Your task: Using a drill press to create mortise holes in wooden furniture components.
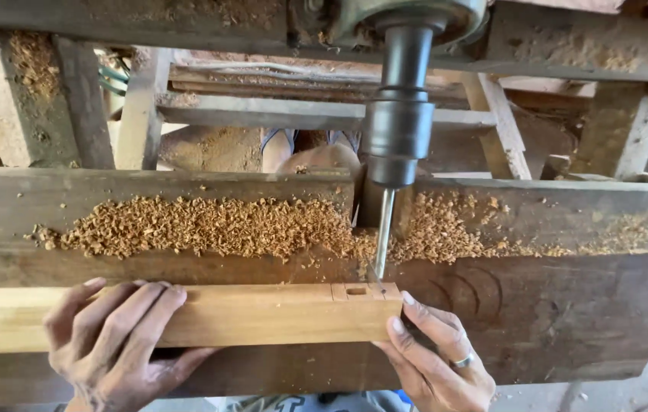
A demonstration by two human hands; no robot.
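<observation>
Hands [110, 343] [431, 355] steady wooden bar [209, 313] (pale) under drill bit [383, 233].

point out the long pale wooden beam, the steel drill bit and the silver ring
long pale wooden beam [263, 313], head view, front face
steel drill bit [383, 229], head view, mid shaft
silver ring [462, 362], head view, band on finger

Left hand [114, 339] wraps over the pale wooden beam [186, 314], fingers [145, 305] spread across its top; right hand [435, 355] braces the beam's end; drill bit [383, 233] hangs from the dark chuck [398, 137], tip at a small rectangular mortise [356, 291]; wood shavings [209, 226] heaped along the bench [568, 305] behind.
</observation>
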